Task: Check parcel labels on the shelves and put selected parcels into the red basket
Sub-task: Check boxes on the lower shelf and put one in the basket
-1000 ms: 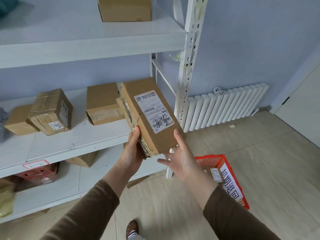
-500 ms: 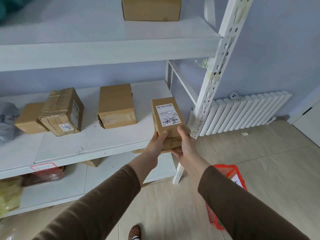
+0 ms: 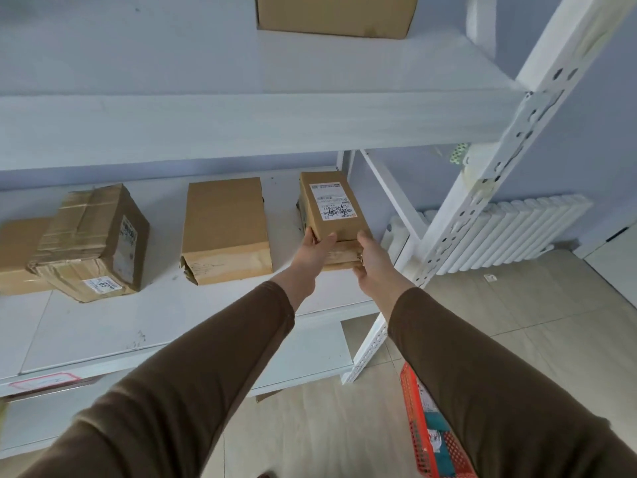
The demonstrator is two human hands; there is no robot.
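Note:
A small brown cardboard parcel point(image 3: 329, 208) with a white label on top rests on the right end of the middle shelf point(image 3: 193, 312). My left hand point(image 3: 315, 248) grips its near left corner and my right hand point(image 3: 374, 260) grips its near right corner. The red basket point(image 3: 425, 432) stands on the floor at the lower right, half hidden behind my right sleeve, with parcels inside.
Two more cardboard parcels lie on the middle shelf: a plain one point(image 3: 225, 229) and a taped one point(image 3: 93, 241) with a label. A big box point(image 3: 336, 13) sits on the upper shelf. The white shelf post point(image 3: 482, 188) and a radiator point(image 3: 517, 232) stand at right.
Both hands have carried the labelled parcel away from me and set it flat on the right end of the middle shelf. The view has moved closer to the shelf.

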